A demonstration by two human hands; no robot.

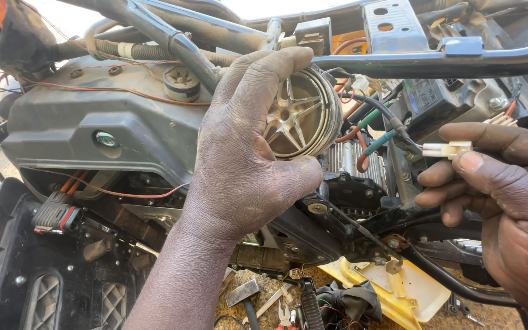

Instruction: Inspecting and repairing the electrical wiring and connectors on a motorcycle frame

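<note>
My left hand point(242, 146) grips a round metal part with star-shaped spokes point(300, 116), fingers over its top and thumb under it, at the middle of a stripped motorcycle frame. My right hand point(496, 183) pinches a small white plastic wire connector point(450, 149) between thumb and forefinger, to the right of the round part. Green and orange wires point(371, 137) run between the round part and the connector.
A grey plastic housing point(93, 131) fills the left. A blue-grey frame tube point(435, 58) crosses above. A black plug with red wires point(56, 214) hangs lower left. A yellow plastic panel point(398, 290) and loose tools point(276, 305) lie on the ground below.
</note>
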